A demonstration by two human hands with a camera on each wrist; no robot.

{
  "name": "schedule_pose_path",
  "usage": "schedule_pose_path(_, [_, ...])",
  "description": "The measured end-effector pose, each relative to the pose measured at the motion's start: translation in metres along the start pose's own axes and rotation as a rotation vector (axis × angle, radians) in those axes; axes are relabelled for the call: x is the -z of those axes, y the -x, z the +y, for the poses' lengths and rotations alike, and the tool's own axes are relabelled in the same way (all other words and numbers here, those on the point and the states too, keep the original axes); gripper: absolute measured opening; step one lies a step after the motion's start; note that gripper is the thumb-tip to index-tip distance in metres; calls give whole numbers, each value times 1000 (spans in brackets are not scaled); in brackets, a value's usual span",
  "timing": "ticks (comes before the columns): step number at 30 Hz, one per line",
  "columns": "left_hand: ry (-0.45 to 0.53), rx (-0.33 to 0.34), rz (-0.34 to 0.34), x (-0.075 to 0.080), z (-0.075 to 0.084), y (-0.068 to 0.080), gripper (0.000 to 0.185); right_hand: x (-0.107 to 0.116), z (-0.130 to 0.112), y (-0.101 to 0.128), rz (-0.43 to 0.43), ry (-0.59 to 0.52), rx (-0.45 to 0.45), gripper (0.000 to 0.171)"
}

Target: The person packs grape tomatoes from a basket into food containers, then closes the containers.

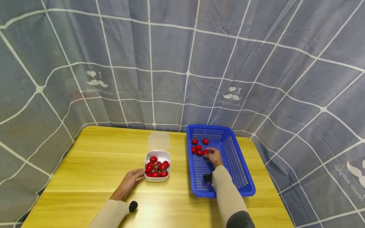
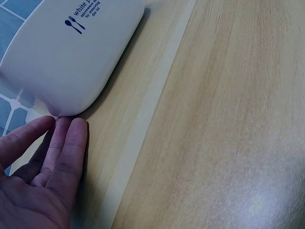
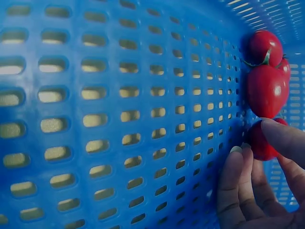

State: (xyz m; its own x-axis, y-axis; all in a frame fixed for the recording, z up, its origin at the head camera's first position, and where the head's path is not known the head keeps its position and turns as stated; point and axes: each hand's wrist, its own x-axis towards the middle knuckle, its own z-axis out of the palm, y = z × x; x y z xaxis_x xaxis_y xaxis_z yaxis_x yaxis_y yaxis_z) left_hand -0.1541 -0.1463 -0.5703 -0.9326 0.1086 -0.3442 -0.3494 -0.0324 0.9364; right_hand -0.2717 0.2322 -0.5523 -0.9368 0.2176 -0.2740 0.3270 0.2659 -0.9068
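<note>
Two hands work on a yellow table (image 1: 97,158). Head view: left hand (image 1: 129,182) at lower centre-left rests on the tabletop, fingers straight and together, tips touching the near-left corner of a white box (image 1: 157,179) full of red tomatoes (image 1: 156,167). Clear lid (image 1: 159,141) lies flat just behind the box. Right hand (image 1: 214,156) is inside a blue basket (image 1: 245,177) right of centre, fingertips at the nearest tomato (image 1: 205,152) of a small cluster (image 1: 198,146) in the basket's upper-left part. Cluster lies up and left of the fingers, so the right hand is the nearer one; left hand is well apart from it. Grey grid curtain (image 1: 182,63) fills the background.

Left wrist view: fingers (image 2: 66,148) at lower left are flat and side by side, tips touching the rounded bottom edge of the white box (image 2: 71,52); nothing gripped. Bare wood fills the rest.

Right wrist view: fingers (image 3: 238,181) at lower right, thumb (image 3: 286,138) above them, closing on one tomato (image 3: 259,140) from both sides, both touching it; the pinch looks loose, cannot tell if it is firm. Two more tomatoes (image 3: 266,81) sit just above it at upper right, touching each other, the upper one with a green stem. Basket floor (image 3: 119,119) with slotted holes fills the left.
</note>
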Motion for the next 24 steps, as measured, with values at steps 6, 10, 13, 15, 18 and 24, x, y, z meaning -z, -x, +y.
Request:
schedule_pose_path(6, [-13,16,17,-1,1,0,58,0,0,-3,15,59,-22,41])
schedule_pose_path(10, [-14,12,9,-1,2,1,57,0,33,-39,4,26,7,42])
schedule_pose_path(13, [-19,8,0,-2,2,2,57,0,65,-70,-6,30,9,44])
schedule_pose_path(15, [-18,10,0,-2,1,2,58,2,75,-79,-15,31,9,44])
schedule_pose_path(18, [-13,8,-6,-2,1,1,58,6,88,-92,-40,-36,71,39])
schedule_pose_path(24, [-11,7,-5,-1,1,-1,59,4,23,-41,13,-59,9,38])
